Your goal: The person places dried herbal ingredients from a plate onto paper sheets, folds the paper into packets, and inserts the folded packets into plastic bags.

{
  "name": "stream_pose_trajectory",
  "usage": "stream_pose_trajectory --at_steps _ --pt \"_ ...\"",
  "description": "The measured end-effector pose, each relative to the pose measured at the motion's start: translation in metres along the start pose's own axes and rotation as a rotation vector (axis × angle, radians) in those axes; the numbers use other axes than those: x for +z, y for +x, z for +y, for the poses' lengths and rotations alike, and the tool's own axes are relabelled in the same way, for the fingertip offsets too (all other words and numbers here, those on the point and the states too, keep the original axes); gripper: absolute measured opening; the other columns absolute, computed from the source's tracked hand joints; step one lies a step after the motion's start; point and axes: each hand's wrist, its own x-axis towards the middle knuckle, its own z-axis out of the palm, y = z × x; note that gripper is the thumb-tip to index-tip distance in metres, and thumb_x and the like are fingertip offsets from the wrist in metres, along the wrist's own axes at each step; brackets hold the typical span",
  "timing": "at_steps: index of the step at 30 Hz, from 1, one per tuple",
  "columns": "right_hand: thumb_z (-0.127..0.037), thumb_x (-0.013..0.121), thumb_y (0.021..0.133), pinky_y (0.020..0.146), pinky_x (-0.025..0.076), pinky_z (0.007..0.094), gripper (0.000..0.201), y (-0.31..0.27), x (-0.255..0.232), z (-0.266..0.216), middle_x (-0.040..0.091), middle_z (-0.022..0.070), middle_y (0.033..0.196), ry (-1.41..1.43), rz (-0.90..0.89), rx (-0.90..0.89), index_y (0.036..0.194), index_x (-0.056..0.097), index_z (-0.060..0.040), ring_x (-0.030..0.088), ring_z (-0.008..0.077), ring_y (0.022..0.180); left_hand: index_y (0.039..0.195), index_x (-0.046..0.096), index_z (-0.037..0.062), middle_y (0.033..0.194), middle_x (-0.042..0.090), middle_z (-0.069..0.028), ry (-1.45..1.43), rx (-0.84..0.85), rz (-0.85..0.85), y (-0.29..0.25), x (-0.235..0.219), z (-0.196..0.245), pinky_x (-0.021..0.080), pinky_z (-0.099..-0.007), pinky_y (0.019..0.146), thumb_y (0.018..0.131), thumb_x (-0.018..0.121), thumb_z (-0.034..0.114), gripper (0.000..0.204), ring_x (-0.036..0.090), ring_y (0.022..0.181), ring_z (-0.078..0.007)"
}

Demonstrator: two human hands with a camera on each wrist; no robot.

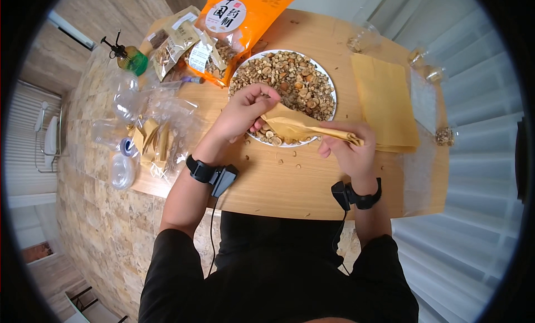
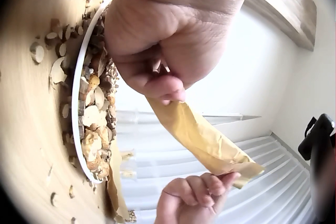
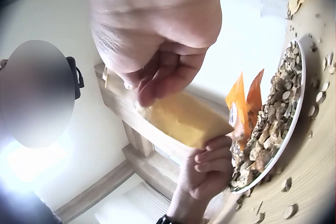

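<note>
While the left hand (image 1: 241,116) pinches one end of a folded yellow sheet (image 1: 294,125), the right hand (image 1: 354,153) pinches the other, forearms (image 1: 183,200) reaching in over the near edge of the tabletop (image 1: 273,189); it is held above the near side of a white plate (image 1: 287,145) heaped with dried slices (image 1: 304,92); an orange bag (image 1: 253,28) by the far edge and a clear jar (image 1: 444,136) by the right edge also hold pieces.

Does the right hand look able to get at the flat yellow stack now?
Probably yes: nothing visible blocks the right hand from the flat yellow stack, though it holds the folded yellow piece.
</note>
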Motion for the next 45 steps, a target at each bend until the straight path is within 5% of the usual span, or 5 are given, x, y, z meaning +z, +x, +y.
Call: stream_pose_trajectory --at_steps 6,17,22,33,45 --pt "-0.002 0.065 0.084 0.075 0.049 0.0247 0.018 0.01 -0.009 0.018 0.067 0.0118 0.087 -0.417 0.022 -0.267 0.101 0.067 0.0029 0.063 0.0169 0.086 0.102 0.059 0.0073 0.066 0.053 0.0049 0.082 -0.077 -0.066 -0.006 0.004 0.008 0.035 -0.0147 0.04 0.093 0.052 0.011 0.012 0.045 0.045 -0.0003" --pt "-0.015 0.056 0.094 0.057 0.061 0.0319 0.019 0.02 -0.015 0.051 0.066 0.011 0.094 0.449 0.568 0.045 0.1 0.061 0.0025 0.068 0.0195 0.077 0.097 0.062 0.0011 0.064 0.057 0.0004 -0.014 -0.069 -0.244 -0.016 0.014 0.012 0.038 -0.0182 0.044 0.096 0.054 0.027 0.027 0.049 0.048 -0.0045" --pt "-0.017 0.057 0.094 0.056 0.059 0.0289 0.02 0.022 -0.015 0.056 0.066 0.0113 0.092 0.458 0.568 0.153 0.099 0.061 0.0024 0.068 0.0184 0.073 0.082 0.066 -0.0031 0.061 0.051 0.0024 0.628 0.201 -0.137 -0.008 0.026 0.017 0.035 -0.0233 0.051 0.089 0.065 0.023 0.027 0.042 0.057 -0.0034" --pt "-0.022 0.059 0.093 0.052 0.056 0.0256 0.029 0.018 -0.031 0.065 0.065 0.0114 0.094 0.434 0.333 0.205 0.109 0.056 0.0025 0.066 0.0157 0.07 0.082 0.066 0.0003 0.06 0.054 0.0021 0.478 -0.074 -0.16 -0.002 0.056 0.001 0.037 -0.0227 0.05 0.094 0.056 0.027 0.031 0.046 0.056 -0.0042" --pt "-0.023 0.063 0.09 0.042 0.049 0.022 0.024 0.018 -0.039 0.067 0.065 0.0078 0.086 0.511 0.402 0.317 0.101 0.059 -0.0016 0.064 0.0133 0.061 0.128 0.047 0.0054 0.098 0.06 -0.0089 0.049 0.278 -0.375 -0.014 0.044 -0.009 0.049 -0.0242 0.07 0.084 0.048 -0.014 0.048 0.059 0.086 -0.0132"
